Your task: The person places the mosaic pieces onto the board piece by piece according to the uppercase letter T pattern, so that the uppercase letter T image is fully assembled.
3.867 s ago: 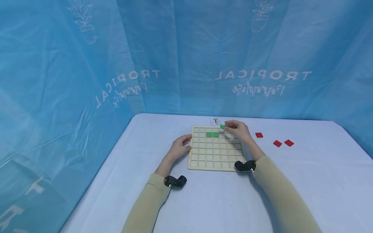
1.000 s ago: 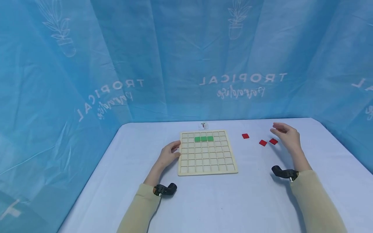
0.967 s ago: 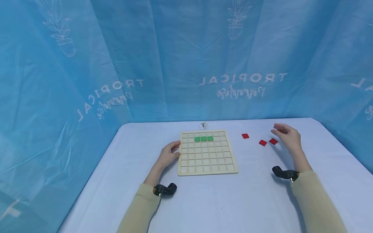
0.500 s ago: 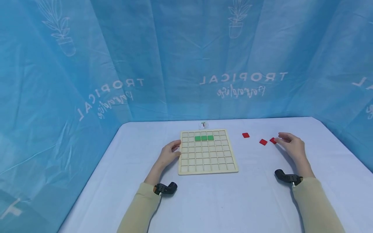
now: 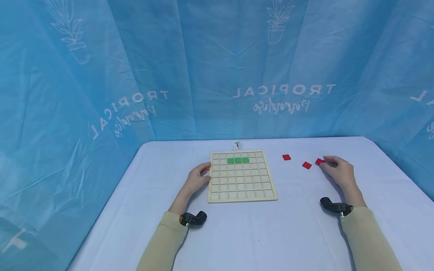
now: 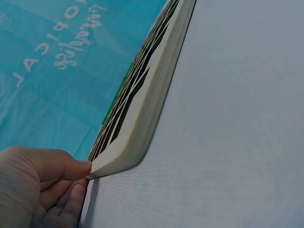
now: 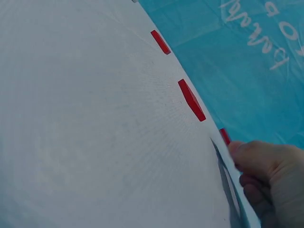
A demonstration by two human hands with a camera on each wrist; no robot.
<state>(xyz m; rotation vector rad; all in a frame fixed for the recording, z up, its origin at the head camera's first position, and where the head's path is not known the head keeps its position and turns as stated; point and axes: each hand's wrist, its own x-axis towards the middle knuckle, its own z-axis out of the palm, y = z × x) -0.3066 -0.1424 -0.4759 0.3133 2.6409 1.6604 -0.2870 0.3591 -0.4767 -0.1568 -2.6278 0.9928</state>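
Note:
A pale wooden grid board (image 5: 240,180) lies on the table with a short row of green tiles (image 5: 238,160) in its upper part. My left hand (image 5: 197,178) rests against the board's left edge, thumb and fingertips spread along it. In the left wrist view, the thumb (image 6: 61,164) touches the board's rim (image 6: 137,137), the other fingers loosely bent below. At the right, my right hand (image 5: 340,172) pinches a red square tile (image 5: 319,161) by its near side. In the right wrist view, the thumb covers part of that tile (image 7: 224,136).
Two more red tiles lie to the left of my right hand, one close by (image 5: 306,165) and one farther back (image 5: 286,157). A small printed pattern card (image 5: 237,145) lies behind the board. A blue curtain (image 5: 217,67) hangs along the table's back and left edges.
My right hand has put a third green tile into the board's row, moved right, and come down onto the farthest-right red tile. My left hand stays at the board's edge.

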